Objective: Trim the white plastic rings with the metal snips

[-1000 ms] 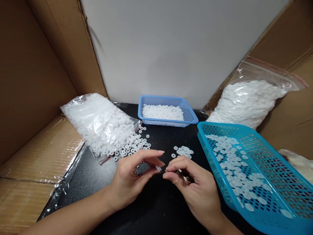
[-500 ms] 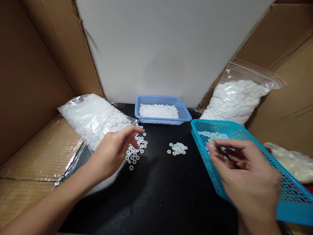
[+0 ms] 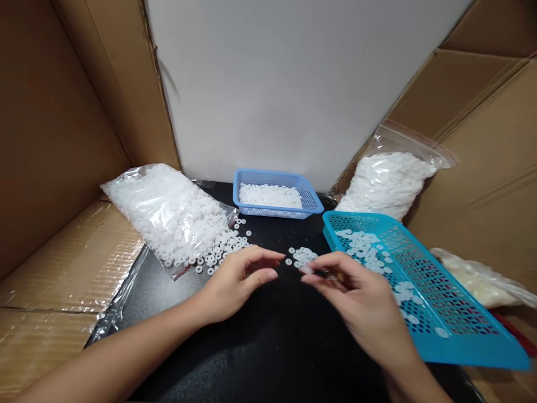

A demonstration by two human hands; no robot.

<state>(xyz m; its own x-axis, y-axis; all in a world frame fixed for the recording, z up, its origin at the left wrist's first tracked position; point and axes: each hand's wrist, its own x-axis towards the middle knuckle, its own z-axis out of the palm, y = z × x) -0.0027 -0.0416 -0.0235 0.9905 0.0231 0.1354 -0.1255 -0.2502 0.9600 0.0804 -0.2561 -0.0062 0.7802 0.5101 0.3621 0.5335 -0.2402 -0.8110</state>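
My left hand [image 3: 243, 280] is over the black table, thumb and forefinger apart with nothing between them. Facing it, my right hand [image 3: 352, 291] pinches a small white disc [image 3: 307, 270] at its fingertips; the other fingers curl under, and what lies in the palm is hard to make out. Just behind the fingertips lies a small pile of white washers [image 3: 302, 255]. Loose white washers [image 3: 226, 242] spread from the mouth of a clear plastic bag [image 3: 168, 210] at the left. A turquoise basket [image 3: 474, 350] with flat white discs stands right of my right hand.
A blue basket [image 3: 277, 212] of white washers stands at the back against the white board [image 3: 293, 84]. A zip bag of white pieces [image 3: 381, 182] leans at the back right. Another plastic bag [image 3: 478, 280] lies beyond the turquoise basket. Cardboard walls [image 3: 79, 112] flank both sides.
My right hand has moved left from over the turquoise basket, bringing a white disc. My left hand has moved right, away from the loose washers, toward it. The view has shifted slightly.
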